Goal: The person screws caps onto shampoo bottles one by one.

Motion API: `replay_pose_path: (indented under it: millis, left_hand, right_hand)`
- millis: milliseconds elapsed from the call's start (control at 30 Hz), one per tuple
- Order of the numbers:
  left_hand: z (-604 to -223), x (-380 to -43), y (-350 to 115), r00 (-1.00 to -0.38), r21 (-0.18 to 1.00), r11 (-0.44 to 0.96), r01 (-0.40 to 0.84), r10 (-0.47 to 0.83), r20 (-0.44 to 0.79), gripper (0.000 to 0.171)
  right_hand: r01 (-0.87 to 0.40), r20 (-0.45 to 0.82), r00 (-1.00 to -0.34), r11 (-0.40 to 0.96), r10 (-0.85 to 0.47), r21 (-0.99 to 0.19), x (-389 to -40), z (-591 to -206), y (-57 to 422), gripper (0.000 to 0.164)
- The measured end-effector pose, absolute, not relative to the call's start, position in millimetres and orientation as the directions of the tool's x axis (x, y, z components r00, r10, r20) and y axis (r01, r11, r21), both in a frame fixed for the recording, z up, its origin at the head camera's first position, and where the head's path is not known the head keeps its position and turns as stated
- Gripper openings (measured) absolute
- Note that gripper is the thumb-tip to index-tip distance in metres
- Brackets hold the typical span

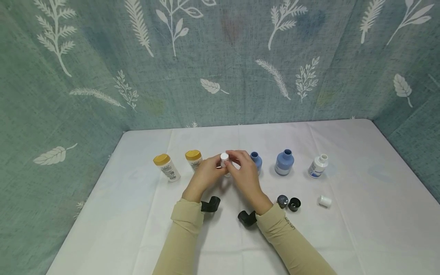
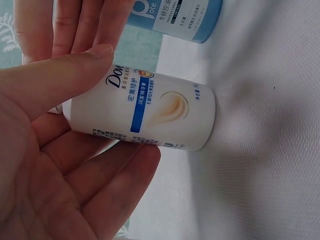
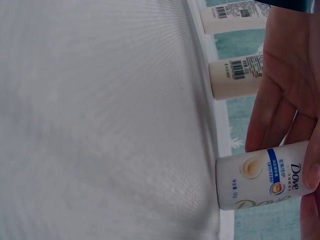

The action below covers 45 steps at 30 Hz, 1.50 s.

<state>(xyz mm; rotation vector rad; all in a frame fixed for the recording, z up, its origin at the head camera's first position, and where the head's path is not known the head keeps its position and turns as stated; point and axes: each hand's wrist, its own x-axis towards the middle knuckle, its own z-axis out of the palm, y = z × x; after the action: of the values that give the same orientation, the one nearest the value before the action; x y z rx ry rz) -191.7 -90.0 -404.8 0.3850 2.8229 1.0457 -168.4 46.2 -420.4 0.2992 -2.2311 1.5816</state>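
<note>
A small white Dove bottle [image 2: 165, 110] stands upright at the middle of the table, its base at the cloth. My left hand [image 1: 207, 170] curls round the bottle, thumb on one side and fingers on the other. My right hand [image 1: 245, 173] comes from the right, thumb and fingers about the white cap [image 1: 224, 156] on top. In the right wrist view the left hand's fingers [image 3: 265, 117] lie along the bottle's far side. Most of the cap is hidden there by the hands.
Two yellow-capped bottles [image 1: 166, 167] stand left. To the right are two uncapped blue bottles [image 1: 284, 162] and an uncapped white bottle [image 1: 317, 165]. Two dark caps [image 1: 294, 204] and a loose white cap [image 1: 324, 201] lie in front of them. Patterned cloth [image 1: 220, 68] hangs behind the table.
</note>
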Motion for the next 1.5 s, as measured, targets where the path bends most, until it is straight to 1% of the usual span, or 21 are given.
replay_pose_path:
  millis: [133, 233, 367, 600, 867, 1067, 1233, 1500]
  left_hand:
    - [-404.7, -189.9, -90.3, -0.964, 0.671, 0.716, 0.195, 0.266, -0.003, 0.033]
    - [-404.4, -189.5, -90.3, -0.965, 0.672, 0.714, 0.196, 0.263, 0.002, 0.035]
    - [-404.4, -190.0, -90.3, -0.965, 0.661, 0.724, 0.196, 0.262, -0.001, 0.031]
    - [-403.6, -189.5, -89.8, -0.963, 0.643, 0.737, 0.207, 0.27, 0.001, 0.019]
    - [-402.6, -189.1, -89.7, -0.964, 0.639, 0.745, 0.192, 0.266, -0.02, 0.011]
    - [-403.0, -189.2, -89.8, -0.962, 0.637, 0.743, 0.204, 0.273, -0.01, 0.011]
    - [-402.8, -189.3, -89.4, -0.962, 0.635, 0.744, 0.21, 0.273, -0.002, 0.016]
    - [-402.1, -189.6, -88.6, -0.966, 0.64, 0.745, 0.186, 0.259, -0.02, 0.013]
  right_hand:
    - [-0.389, 0.429, -0.902, 0.335, 0.054, -0.858, -168.5, -421.5, 46.0, 0.023]
    - [-0.39, 0.432, -0.9, 0.345, 0.052, -0.854, -168.5, -421.3, 46.2, 0.023]
    - [-0.396, 0.437, -0.899, 0.355, 0.04, -0.847, -167.6, -420.3, 46.6, 0.025]
    - [-0.398, 0.443, -0.896, 0.392, 0.025, -0.829, -166.6, -420.4, 46.3, 0.028]
    - [-0.398, 0.442, -0.897, 0.39, 0.024, -0.83, -166.5, -421.5, 45.7, 0.031]
    - [-0.406, 0.452, -0.892, 0.4, 0.024, -0.822, -167.1, -422.7, 45.6, 0.031]
    - [-0.41, 0.456, -0.889, 0.404, 0.021, -0.818, -167.6, -423.2, 45.4, 0.03]
    - [-0.41, 0.451, -0.892, 0.399, 0.012, -0.82, -166.6, -421.1, 45.5, 0.03]
